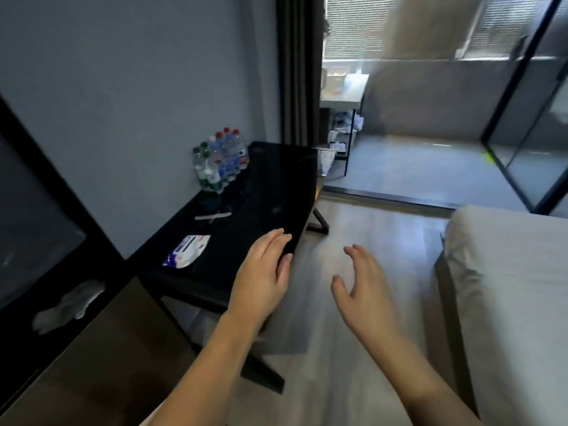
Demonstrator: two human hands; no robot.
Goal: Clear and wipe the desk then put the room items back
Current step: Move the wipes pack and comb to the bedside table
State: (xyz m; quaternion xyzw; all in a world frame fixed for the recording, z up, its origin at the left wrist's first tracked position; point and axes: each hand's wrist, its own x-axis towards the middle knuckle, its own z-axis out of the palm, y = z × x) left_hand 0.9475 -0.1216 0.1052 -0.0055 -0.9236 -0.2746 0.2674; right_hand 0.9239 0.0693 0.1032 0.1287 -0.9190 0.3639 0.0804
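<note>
Now both bare forearms reach forward from the bottom of the view. The left hand (261,272) is out over the near edge of the black desk (276,179), back of the hand up, fingers straight and close together, thumb alongside; whether the fingertips actually touch the glossy top I cannot tell. It holds nothing. The right hand (359,284) hangs in the air over the pale wood floor (368,216), between the desk and the white bed (507,272), fingers spread and only slightly bent, thumb splayed out to the left, palm turned inward. It too has hold of nothing.

On the desk, a flat pack of wet wipes (187,251) lies near the wall side, just left of the left hand. Further along sits a thin white strip (212,215), too blurred to name, and at the far corner by the wall a cluster of water bottles (219,159) stands upright, some red-capped, some green-capped. A crumpled white cloth (69,305) rests on the dark surface at lower left.
</note>
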